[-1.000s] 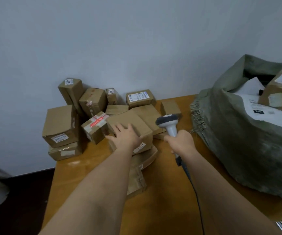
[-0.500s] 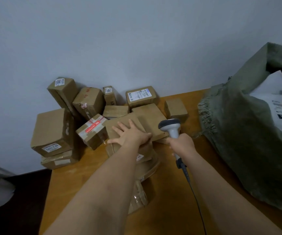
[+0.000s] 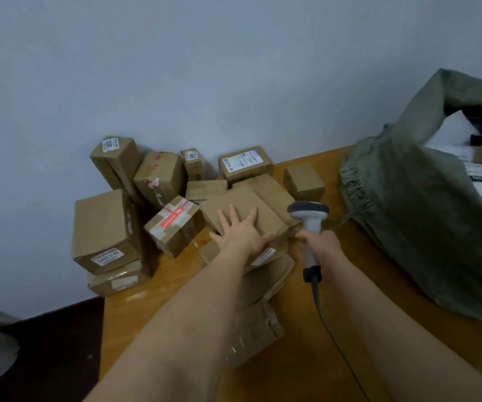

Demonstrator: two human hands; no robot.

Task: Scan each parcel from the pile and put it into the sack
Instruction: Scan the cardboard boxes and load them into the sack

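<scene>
The left hand (image 3: pixel 244 235) lies flat, fingers (image 3: pixel 234 217) spread, on a cardboard parcel (image 3: pixel 245 210) atop the pile on the surface (image 3: pixel 306 358). The right hand (image 3: pixel 325 246) grips the barcode scanner (image 3: pixel 309 219); the green sack (image 3: pixel 425 227) sits right.

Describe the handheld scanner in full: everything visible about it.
The scanner is a pale grey plastic gun-type reader with a darker, wide head at the top, pointing away toward the parcel pile. It stands roughly upright above the wooden table. The right hand grips its handle, hiding the middle. A dark collar at the handle's base leads into a thin dark cable trailing toward the camera.
</scene>
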